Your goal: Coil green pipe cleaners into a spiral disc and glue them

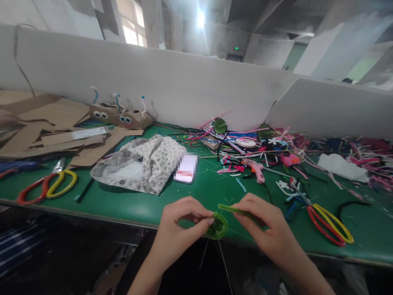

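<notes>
Near the table's front edge, my left hand (187,223) pinches a round coil of green pipe cleaner (220,229) between thumb and fingers. The coil is ring-shaped, with a hollow in its middle. To the right of it, my right hand (260,219) is closed on a straight length of green pipe cleaner (226,208), whose end points left toward the coil. A small gap shows between that end and the coil. Whether the two lengths are one piece is hidden by my fingers.
Red-and-yellow scissors (330,225) lie at right, another pair (49,188) at left. Behind my hands are a phone (187,168), a patterned cloth (162,155) and a pink glue gun (256,170). Pipe cleaners are heaped at back right; cardboard (89,157) lies at left.
</notes>
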The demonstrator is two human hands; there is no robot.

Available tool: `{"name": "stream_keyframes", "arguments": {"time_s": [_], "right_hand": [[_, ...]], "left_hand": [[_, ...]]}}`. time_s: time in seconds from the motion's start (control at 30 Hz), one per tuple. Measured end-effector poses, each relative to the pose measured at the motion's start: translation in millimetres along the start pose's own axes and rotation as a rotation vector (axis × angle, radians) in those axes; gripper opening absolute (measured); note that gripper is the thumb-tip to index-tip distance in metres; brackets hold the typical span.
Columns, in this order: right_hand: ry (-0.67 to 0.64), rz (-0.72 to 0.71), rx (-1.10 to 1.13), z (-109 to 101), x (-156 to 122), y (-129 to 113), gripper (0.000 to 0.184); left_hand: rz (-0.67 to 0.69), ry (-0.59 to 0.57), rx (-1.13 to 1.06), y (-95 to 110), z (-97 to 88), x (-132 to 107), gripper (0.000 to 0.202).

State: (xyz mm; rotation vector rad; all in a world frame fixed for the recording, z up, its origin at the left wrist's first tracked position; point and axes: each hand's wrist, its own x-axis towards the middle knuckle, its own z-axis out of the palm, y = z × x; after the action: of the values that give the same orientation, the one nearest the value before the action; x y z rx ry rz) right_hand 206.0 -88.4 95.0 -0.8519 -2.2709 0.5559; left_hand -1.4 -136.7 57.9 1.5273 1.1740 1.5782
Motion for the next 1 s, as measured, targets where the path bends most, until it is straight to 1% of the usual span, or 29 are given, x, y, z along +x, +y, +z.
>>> {"name": "stream_keyframes", "arguments": {"time_s": [0.03,0.13,0.17,0.3,0.37,0.53,0.73,0.8,0.87,0.93,1.0], "right_hand": [[-0.020,-0.008,-0.013,1,-1,0,0.019],[-0.066,0.001,-0.058,4,-1,2,0.033],[-0.068,0.010,-0.056,5,-1,3,0.033],[-0.048,0.021,-0.018,9,4,4,0.017],[-0.035,-0.001,-0.025,9,7,4,0.014],[-0.041,-0.006,-0.019,6,7,1,0.014],[-0.005,0.020,0.024,6,2,-4,0.014],[0.004,0.060,0.035,7,3,-5,0.013],[0.022,0.146,0.057,9,5,-6,0.012],[0.024,0.254,0.131,13,6,-6,0.018],[-0.006,0.339,0.273,19,4,-6,0.030]], "left_hand": [[-0.002,-0.002,-0.001,0,0.0,0,0.007],[-0.020,-0.001,0.009,-3,-0.3,-1,0.008],[-0.026,-0.002,0.013,-3,-0.4,-1,0.009],[-0.058,-0.008,0.025,-5,-0.2,-2,0.007],[-0.082,-0.017,0.032,-6,-0.4,-3,0.005],[-0.126,-0.036,0.036,-7,-3.3,-5,0.005],[-0.111,-0.021,0.031,-8,-4.3,-5,0.005],[-0.097,-0.019,0.035,-8,-3.0,-4,0.005],[-0.089,-0.022,0.032,-9,-1.6,-3,0.004],[-0.086,-0.022,0.028,-9,-0.4,-4,0.004],[-0.082,-0.018,0.029,-9,0.6,-4,0.004]]}}
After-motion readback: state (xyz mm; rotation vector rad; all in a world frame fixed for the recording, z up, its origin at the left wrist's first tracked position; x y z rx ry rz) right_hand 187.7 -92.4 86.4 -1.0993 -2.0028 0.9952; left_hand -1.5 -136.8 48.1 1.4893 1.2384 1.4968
